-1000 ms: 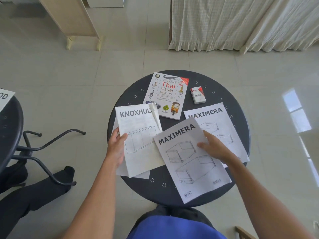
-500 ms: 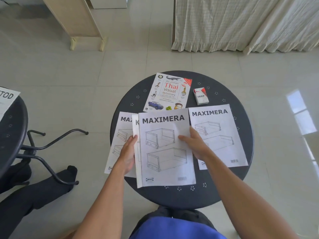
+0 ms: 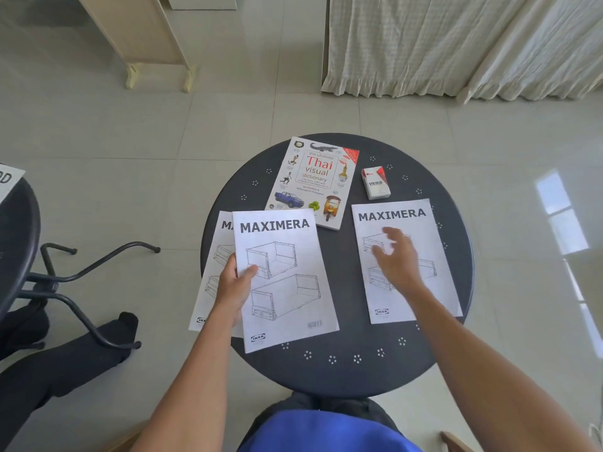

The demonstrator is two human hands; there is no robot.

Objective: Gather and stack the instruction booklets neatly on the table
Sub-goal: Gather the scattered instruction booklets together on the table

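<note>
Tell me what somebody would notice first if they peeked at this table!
Probably the big white MAXIMERA booklet at the table's left side, pinched by the left hand on top of other booklets. Next, the colourful Thai visual dictionary at the back of the round dark table, with a small red and white VESS box beside it. The open right hand hovers over another MAXIMERA booklet on the right.

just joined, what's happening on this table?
A person is gathering white MAXIMERA instruction booklets on a round black metal table. The left hand grips the left edge of the top booklet of a small pile, with another booklet sticking out underneath. The right hand is open over the separate booklet on the right. A Thai visual dictionary and a small red-and-white VESS pack lie behind.
</note>
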